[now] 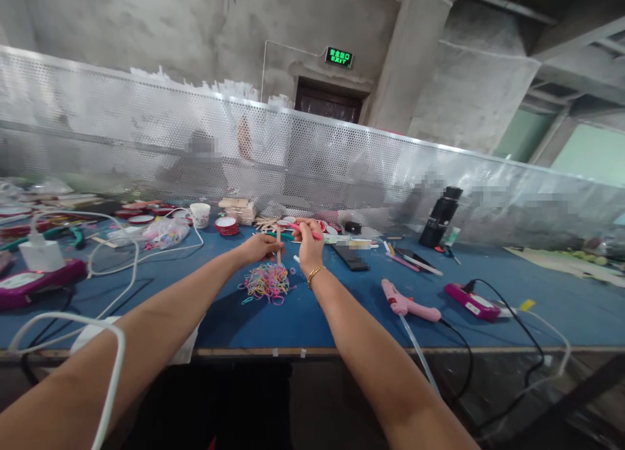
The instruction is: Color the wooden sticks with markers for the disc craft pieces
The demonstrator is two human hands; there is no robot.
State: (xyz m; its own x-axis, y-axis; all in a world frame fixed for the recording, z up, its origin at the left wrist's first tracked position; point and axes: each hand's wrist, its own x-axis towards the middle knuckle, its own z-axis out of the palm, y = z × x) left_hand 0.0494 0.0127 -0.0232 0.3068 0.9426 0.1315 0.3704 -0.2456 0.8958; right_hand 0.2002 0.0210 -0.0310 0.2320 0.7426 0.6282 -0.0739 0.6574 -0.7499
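- Now, nearest on the blue table [234, 329], a pink glue gun [413, 309] lies off to the right, with a pile of coloured loops [267, 282] nearer the middle.
- Just beyond the pile, the left hand [261, 247] has its fingers pinched on a flat wooden stick [278, 234], held upright.
- Close beside it, the right hand [307, 247] has fingers curled closed round a pink pen [315, 234]; whether pen meets stick, I can't tell.
- Farther back, a white cup [200, 215] stands left, a black bottle [441, 219] right.
- Farthest, a green exit sign [339, 57] glows.
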